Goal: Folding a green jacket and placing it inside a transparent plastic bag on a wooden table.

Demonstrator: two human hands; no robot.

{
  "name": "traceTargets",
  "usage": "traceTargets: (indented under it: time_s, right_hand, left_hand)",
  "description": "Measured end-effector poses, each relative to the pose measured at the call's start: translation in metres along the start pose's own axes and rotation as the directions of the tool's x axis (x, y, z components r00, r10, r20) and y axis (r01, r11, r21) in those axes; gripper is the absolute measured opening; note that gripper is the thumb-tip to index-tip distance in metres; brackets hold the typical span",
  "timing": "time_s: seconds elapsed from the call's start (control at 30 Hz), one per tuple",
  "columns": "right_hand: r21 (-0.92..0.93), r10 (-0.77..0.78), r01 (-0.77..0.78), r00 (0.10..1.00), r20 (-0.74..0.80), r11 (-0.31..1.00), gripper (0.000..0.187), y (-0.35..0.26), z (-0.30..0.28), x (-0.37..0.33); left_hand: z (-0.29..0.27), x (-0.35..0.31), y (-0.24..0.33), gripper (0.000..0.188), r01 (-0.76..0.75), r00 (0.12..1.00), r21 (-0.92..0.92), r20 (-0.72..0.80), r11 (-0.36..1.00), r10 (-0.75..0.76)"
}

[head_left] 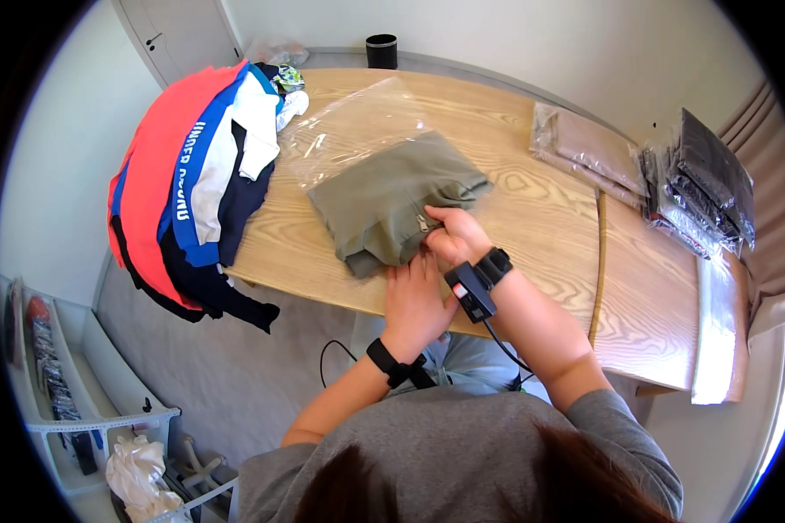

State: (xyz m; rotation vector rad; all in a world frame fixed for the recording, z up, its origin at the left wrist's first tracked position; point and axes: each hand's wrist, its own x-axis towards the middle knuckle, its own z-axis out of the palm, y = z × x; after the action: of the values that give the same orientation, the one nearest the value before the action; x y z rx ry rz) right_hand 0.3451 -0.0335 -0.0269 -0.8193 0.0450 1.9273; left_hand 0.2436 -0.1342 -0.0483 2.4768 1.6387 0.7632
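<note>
A folded olive-green zip garment [392,196] lies on the wooden table in front of me, a small zip pull showing near its close edge. Clear plastic film, seemingly a bag [358,122], spreads past its far left side; how much of the garment it covers I cannot tell. My right hand [458,237] has its thumb on top of the garment beside the zip pull and its fingers curled at the near edge. Just left of it, my left hand [417,301] reaches with outstretched fingers to the same edge, thumb apart. Both wrists wear black straps.
Piled clothes [170,174] in coral, blue, white and black overhang the table's left end. Bagged beige garments [589,148] and bagged dark ones [711,179] stand at the right. Clear plastic sleeves [715,327] lie on the right edge. A white rack [105,423] stands lower left.
</note>
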Motion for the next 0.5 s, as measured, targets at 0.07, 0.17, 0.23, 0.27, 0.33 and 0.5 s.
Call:
traceTargets:
  time_s: [0.07,0.17,0.23,0.27,0.33,0.5]
  right_hand:
    - [0.055,-0.055,0.051,0.995,0.078,0.997,0.036,0.003,-0.017,-0.013]
    - [0.104,-0.139,0.129,0.985,0.105,0.986,0.035,0.012,-0.047,-0.025]
    - [0.134,-0.075,0.052,0.982,0.172,0.99,0.034,0.011,-0.055,-0.031]
    - [0.132,-0.075,0.053,0.983,0.167,0.99,0.034,0.013,-0.058,-0.033]
    - [0.091,-0.19,0.191,0.982,-0.017,0.977,0.033,0.019,-0.048,-0.042]
    - [0.049,-0.105,0.099,0.986,0.13,0.994,0.035,0.009,-0.045,-0.025]
  left_hand:
    - [-0.002,-0.004,0.0,0.071,-0.054,0.991,-0.037,0.12,0.998,0.058]
    - [-0.005,-0.009,0.007,0.064,-0.1,0.995,-0.051,0.018,0.994,0.101]
    - [0.003,-0.014,0.009,0.061,-0.108,0.994,-0.056,-0.009,0.993,0.108]
    - [0.007,-0.019,0.01,0.06,-0.105,0.994,-0.061,0.007,0.993,0.106]
    - [0.011,-0.021,0.009,0.06,-0.105,0.994,-0.067,0.021,0.992,0.107]
    - [0.01,-0.017,0.012,0.06,-0.125,0.988,-0.069,0.082,0.99,0.13]
